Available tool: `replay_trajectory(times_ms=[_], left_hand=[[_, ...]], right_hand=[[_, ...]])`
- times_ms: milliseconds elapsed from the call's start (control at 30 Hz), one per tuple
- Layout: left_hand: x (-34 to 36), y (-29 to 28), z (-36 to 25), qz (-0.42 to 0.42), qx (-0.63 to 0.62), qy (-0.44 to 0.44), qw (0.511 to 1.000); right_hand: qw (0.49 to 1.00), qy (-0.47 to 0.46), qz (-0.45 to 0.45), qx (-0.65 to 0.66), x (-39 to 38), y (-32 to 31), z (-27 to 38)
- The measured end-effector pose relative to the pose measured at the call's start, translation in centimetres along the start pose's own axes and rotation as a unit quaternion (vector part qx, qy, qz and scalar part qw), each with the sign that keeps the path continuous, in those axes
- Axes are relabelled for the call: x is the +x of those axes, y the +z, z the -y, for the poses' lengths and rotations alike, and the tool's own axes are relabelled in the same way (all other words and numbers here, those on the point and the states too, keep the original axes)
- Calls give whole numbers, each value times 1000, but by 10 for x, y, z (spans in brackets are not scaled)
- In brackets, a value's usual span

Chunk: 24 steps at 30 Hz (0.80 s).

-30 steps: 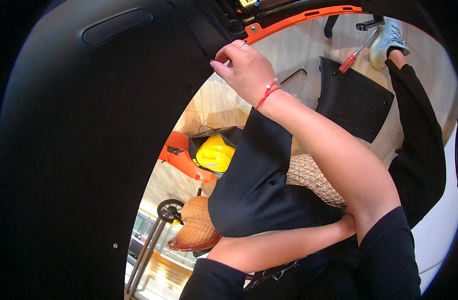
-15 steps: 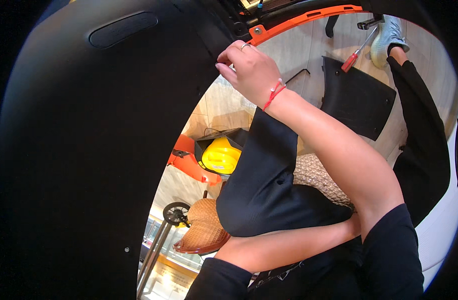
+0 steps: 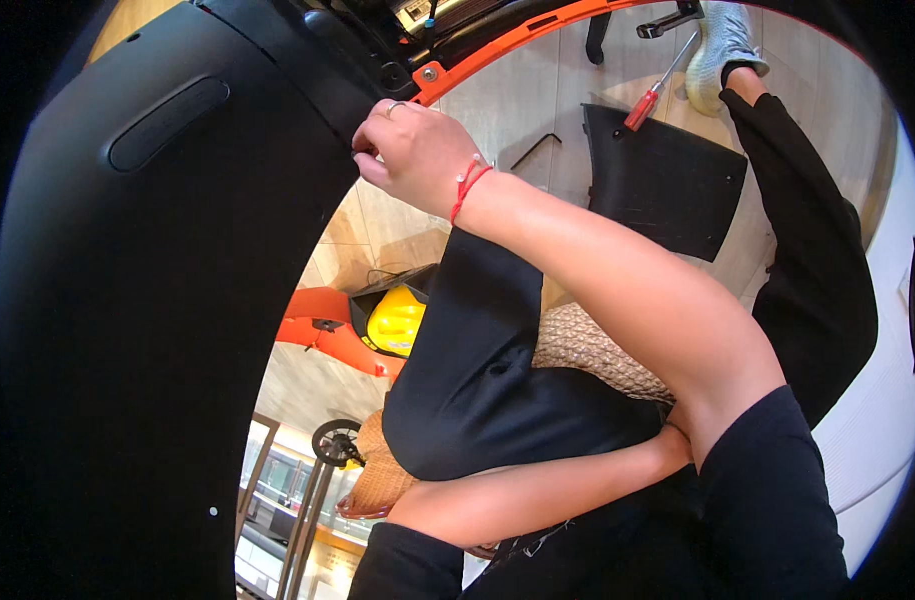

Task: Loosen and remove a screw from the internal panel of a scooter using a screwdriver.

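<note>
A large black plastic panel (image 3: 167, 330), with an oval recess near its top, fills the left side. My right hand (image 3: 409, 150), wearing a ring and a red cord bracelet, is at the panel's right edge, thumb and curled fingers closed on it. Just above the knuckles runs an orange frame strip (image 3: 497, 52) with a bolt at its end. My left forearm (image 3: 547, 497) crosses low from the left to beneath my right elbow, and the left hand is hidden there.
On the wood floor lie a black L-shaped hex key (image 3: 535, 150), a red-handled screwdriver (image 3: 641, 108) and a curved black panel piece (image 3: 662, 185). A yellow part (image 3: 395, 322), an orange part (image 3: 322, 318) and a small wheel (image 3: 335, 442) sit beyond my bent knee (image 3: 447, 420).
The view has shifted, so most things appear farther left. My right hand stays at the panel's edge, its fingers still curled; the left forearm keeps its place across my lap.
</note>
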State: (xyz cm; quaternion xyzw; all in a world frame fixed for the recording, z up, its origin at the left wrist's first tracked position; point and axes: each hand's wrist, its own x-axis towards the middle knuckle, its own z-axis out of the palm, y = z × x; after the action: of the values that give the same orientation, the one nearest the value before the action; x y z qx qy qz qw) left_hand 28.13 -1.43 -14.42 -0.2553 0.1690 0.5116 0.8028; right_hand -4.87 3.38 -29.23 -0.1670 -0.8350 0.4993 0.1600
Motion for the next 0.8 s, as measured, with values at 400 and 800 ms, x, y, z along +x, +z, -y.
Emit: replay_trajectory(times_ms=[400,800], left_hand=[[-6,-19,34,-85,103,27,991],[-14,-24,18,-77,318,30,945]], right_hand=[[980,158,57,111,6,1,-1],[941,196,90,260,3,-4,-9]])
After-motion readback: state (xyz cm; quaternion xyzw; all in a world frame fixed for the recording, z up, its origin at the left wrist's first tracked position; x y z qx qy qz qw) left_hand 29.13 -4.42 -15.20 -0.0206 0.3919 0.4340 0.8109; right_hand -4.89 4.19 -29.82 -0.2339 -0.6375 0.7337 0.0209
